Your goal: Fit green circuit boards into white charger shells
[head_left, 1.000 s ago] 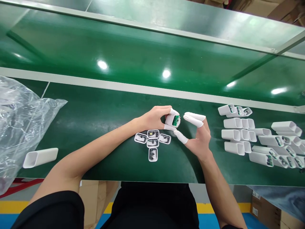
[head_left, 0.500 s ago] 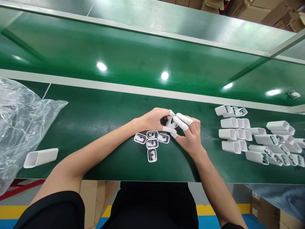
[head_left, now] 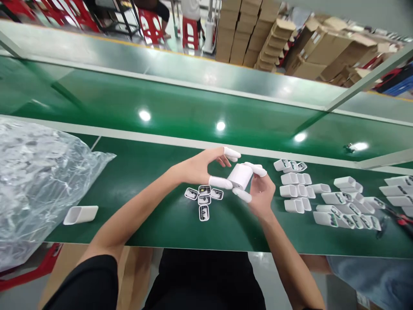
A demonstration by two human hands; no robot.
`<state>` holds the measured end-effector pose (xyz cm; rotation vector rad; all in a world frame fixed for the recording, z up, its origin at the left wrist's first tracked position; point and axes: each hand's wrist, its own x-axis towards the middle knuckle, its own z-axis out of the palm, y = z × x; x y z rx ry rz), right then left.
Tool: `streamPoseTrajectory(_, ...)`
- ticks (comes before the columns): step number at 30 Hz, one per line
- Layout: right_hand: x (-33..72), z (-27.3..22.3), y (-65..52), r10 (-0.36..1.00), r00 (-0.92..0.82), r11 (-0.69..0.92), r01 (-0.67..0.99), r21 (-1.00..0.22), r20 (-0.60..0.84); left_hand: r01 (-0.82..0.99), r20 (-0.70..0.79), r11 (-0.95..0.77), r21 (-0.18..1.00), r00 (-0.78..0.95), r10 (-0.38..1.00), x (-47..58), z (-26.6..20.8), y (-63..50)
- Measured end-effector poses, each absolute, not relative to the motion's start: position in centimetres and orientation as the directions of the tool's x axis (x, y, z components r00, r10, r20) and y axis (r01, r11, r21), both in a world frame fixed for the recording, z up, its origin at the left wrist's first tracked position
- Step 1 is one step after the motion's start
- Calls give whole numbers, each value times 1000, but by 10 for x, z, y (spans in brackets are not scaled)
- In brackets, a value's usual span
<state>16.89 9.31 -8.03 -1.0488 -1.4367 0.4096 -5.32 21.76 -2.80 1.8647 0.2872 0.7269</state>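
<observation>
A white plastic housing is pinched between the thumb and fingers of my right hand, smooth closed side up. My left hand sits just left of it with thumb and fingers spread; its thumb tip is close to the housing's lower left edge, and I cannot tell whether it touches. White finger cots cover fingertips of both hands. Below my left hand, several small white-rimmed caps with dark insides lie grouped on the green table.
White housings stand in rows at the right, some with green boards inside. One housing lies at the left beside a large clear plastic bag. A shelf rail runs behind; cardboard boxes and seated people are beyond.
My left fingers have come away from the housing and spread. My right hand has turned it, so its smooth outer side shows. The camera view has tilted up.
</observation>
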Motion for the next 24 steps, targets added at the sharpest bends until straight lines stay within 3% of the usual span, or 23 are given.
streamPoseTrajectory(3,155,-32,104,760,176,595,198,-779,626,-180,509,-560,809,691,513,-57,27,188)
streamPoseTrajectory(6,141,13,122,703,159,667,189,-721,693,-217,626,-621,753,527,575,-57,55,174)
streamPoseTrajectory(9,131,39,138,641,90,734,218,-643,762,-253,634,-594,764,463,619,-64,61,175)
streamPoseTrajectory(12,128,46,145,630,6,753,237,-613,776,-255,602,-554,792,474,643,-74,57,179)
streamPoseTrajectory(17,134,38,146,751,-179,660,224,-717,635,-221,619,-590,776,443,648,-71,42,179)
streamPoseTrajectory(24,140,35,147,768,-182,640,226,-734,614,-310,586,-497,810,439,681,-57,30,181)
